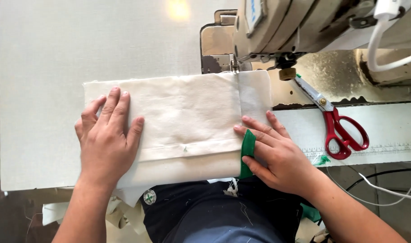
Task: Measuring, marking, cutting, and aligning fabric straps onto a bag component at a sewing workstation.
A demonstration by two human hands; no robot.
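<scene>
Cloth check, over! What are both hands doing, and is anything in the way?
Left hand flat on cream cloth. Right hand pinning green strip at cloth edge. Red scissors lie apart, right side.

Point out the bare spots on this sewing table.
Widest: pale tabletop behind and left of the folded cream cloth under the left hand. Small strip right of the red-handled scissors. Crowded: around the beige sewing machine and the right hand with the green strip.

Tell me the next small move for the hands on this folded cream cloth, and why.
Probably slide the folded cream cloth slightly further under the sewing machine's needle: left hand lies flat on it, right hand pins the green strip at its edge.
</scene>
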